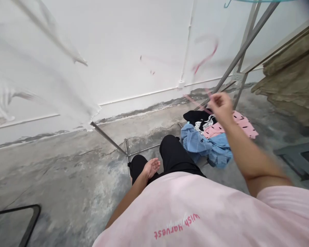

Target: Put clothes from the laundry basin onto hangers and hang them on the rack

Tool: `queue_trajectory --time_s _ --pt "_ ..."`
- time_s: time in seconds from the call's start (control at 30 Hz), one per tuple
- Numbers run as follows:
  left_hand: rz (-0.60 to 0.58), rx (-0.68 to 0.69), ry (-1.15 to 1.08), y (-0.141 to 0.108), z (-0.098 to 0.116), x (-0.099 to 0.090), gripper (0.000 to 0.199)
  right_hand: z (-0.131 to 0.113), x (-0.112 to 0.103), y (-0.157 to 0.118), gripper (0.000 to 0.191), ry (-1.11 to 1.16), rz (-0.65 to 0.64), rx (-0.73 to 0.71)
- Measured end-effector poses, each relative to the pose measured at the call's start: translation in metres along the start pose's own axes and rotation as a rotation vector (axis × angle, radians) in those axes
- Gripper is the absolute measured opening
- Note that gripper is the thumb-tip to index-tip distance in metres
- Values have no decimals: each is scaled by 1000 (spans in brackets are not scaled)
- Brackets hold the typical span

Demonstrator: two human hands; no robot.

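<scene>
My right hand (221, 106) is raised over a heap of clothes, its fingers pinched around a thin pink clothes hanger (194, 100) that is smeared by motion. The hanger's outline is broken up by blur against the white wall. Below it lie a blue garment (195, 139), a pink cloth with dark marks (243, 124) and a black garment (192, 116). My left hand (151, 167) rests by my left thigh, palm turned up, fingers loosely stretched with nothing in them.
A metal rack's grey pole (244, 48) slants up at the right, with a teal hanger (262, 0) at the top. Pale, blurred clothing (5, 92) hangs at left. An olive cloth (293, 75) hangs at right. A grey plastic stool (298, 157) stands below it.
</scene>
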State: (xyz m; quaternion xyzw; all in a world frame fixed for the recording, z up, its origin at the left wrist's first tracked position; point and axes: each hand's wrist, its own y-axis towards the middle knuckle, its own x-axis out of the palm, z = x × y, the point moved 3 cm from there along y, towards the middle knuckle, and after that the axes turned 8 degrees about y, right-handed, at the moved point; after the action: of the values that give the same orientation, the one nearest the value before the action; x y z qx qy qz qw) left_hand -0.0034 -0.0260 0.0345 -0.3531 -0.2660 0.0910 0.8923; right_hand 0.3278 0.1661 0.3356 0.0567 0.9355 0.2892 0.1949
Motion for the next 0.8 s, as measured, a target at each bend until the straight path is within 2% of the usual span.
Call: queue_trajectory --time_s 0.1,0.17,0.2,0.27,0.33,0.4,0.47,0.63,0.8 --pt "41 4 21 2 1 -1 26 19 78 -72 33 29 -410 73" --pt "49 -2 32 4 1 -1 21 20 129 -123 26 -2 -750 112" --pt "46 -2 35 5 1 0 19 18 149 -146 21 -14 -848 121" --pt "27 5 35 6 1 0 18 15 181 -187 12 -44 -1025 124" --pt "4 21 24 7 1 0 19 16 200 -215 7 -50 -1170 118" --pt "-11 39 7 7 2 -1 23 19 207 -229 10 -46 -1249 106" --pt "-22 49 -14 7 3 -3 28 25 209 -232 17 -42 -1268 95" --pt "-72 73 -47 8 7 -5 36 38 212 -228 20 23 -1240 97" --pt "-105 176 -111 5 12 -7 38 42 215 -229 34 87 -1191 142"
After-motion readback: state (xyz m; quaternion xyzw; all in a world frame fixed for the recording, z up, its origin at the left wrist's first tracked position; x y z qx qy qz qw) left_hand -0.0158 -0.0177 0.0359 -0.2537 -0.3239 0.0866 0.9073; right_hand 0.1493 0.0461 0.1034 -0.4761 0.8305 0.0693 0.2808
